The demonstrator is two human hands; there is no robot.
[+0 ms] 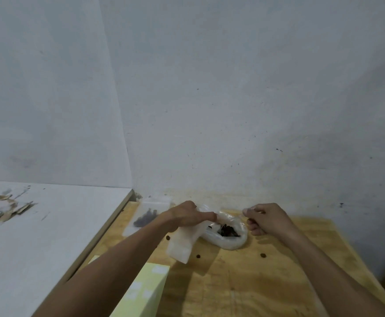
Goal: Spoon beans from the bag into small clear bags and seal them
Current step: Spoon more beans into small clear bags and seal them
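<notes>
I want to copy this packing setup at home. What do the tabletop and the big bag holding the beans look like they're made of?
The tabletop looks like bare plywood or similar wood board: yellowish, matte, with visible grain streaks.

The big bag appears to be thin, soft plastic film, milky and translucent. It crumples into glossy rolled folds, and the dark beans show at its open mouth. Its exact plastic type can't be told.

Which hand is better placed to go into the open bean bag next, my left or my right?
Probably the right. The left hand grips the bean bag rim and a small clear bag, so it is busy. The right hand sits beside the opening, though its fingers seem to pinch the rim.
</notes>
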